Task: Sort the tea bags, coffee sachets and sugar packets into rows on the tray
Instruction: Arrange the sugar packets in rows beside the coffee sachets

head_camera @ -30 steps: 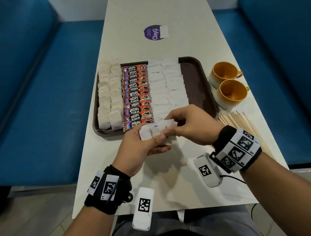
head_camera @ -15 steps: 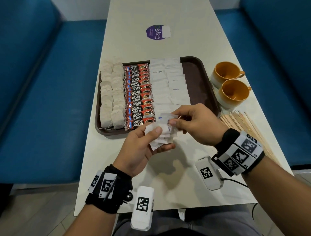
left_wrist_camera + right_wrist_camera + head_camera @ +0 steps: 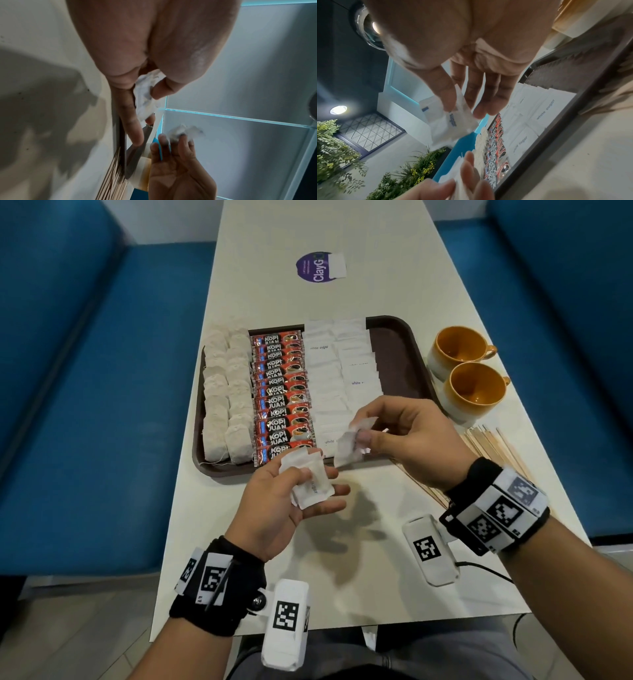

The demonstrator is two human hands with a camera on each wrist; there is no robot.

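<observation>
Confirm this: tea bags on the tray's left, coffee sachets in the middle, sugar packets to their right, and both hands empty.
Wrong on the hands. In the head view the left hand holds a few sugar packets and the right hand pinches one packet. The rest stands: tea bags left on the tray, coffee sachets middle, sugar rows to their right.

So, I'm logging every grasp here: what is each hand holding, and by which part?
Right hand pinches one white paper sugar packet at its upper end. Left hand holds a small stack of white sugar packets, thumb pressed on top.
</observation>
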